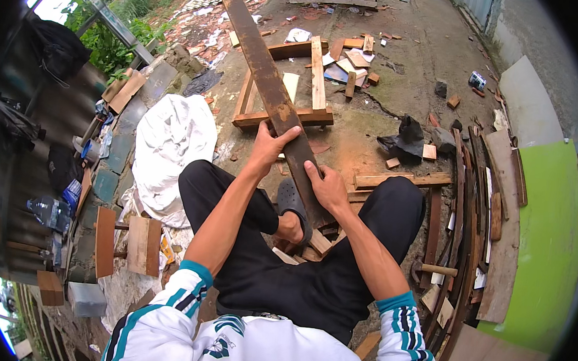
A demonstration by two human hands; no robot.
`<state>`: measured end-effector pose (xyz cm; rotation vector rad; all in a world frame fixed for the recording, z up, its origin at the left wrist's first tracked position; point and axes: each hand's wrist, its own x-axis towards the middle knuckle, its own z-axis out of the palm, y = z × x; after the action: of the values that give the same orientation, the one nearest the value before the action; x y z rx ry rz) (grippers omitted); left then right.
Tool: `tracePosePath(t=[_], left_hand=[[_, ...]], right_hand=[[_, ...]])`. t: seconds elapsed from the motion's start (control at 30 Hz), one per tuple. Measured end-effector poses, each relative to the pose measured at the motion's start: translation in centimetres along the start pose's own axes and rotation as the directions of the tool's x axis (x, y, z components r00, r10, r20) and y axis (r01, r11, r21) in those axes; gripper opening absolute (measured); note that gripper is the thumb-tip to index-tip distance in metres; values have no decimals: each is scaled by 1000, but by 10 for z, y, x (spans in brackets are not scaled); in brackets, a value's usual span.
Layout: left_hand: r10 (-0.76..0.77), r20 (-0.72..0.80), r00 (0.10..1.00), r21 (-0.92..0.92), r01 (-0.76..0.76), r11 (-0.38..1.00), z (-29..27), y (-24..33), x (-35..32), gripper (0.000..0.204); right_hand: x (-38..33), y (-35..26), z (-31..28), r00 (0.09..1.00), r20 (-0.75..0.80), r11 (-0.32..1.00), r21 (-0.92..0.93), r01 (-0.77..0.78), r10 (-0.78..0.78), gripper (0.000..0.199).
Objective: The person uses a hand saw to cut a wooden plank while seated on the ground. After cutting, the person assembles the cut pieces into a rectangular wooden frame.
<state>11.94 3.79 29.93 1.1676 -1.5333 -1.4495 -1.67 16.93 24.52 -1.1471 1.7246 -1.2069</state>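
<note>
Two-handed grip on a plank (268, 92), viewed from above. Closed on its left edge: the left hand (270, 148), thumb laid over the upper face. Closed on its right edge, nearer the body: the right hand (327, 186), thumb likewise on top, with the fingers of both largely hidden. Position of the plank: aslant between the knees, far end ahead and to the left of the grip, near end just below the right hand, beside a grey clog (290, 197) worn on one foot; contact with the ground at that end not discernible. Beyond the grip, partly covered by the plank: a wooden frame (315, 117), on the ground. Farther ahead, slightly to the right: offcuts (356, 59). Left of the grip: a white sack (174, 145), crumpled, and well past it a clear bottle (49, 212). Right of the grip: black plastic (404, 136), then long strips (464, 213) beside a green panel (550, 232). Right of the grip and nearer the body: a hammer (438, 269), handle pointing right, well apart from both hands.
</note>
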Motion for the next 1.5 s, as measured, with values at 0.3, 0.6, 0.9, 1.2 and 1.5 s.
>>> tracePosePath(t=[0.3,0.6,0.9,1.2,1.5], left_hand=[[109,-219,970,371,-21,928,24,-44,29,79],[-43,-21,999,429,48,902,41,-123,57,72],[-309,228,923,799,3,601,-19,-216,98,59],[-314,181,932,962,-102,252,-80,-244,175,54],[129,407,904,896,-423,134,-49,-258,346,85]], right_hand=[[4,2,-7,955,255,981,80,-176,150,82],[19,8,-17,881,282,886,163,-435,380,65],[27,10,-51,886,126,890,42,-453,445,69],[58,19,-50,839,27,839,-50,-541,543,79],[112,51,-46,734,-125,736,-38,-676,667,81]])
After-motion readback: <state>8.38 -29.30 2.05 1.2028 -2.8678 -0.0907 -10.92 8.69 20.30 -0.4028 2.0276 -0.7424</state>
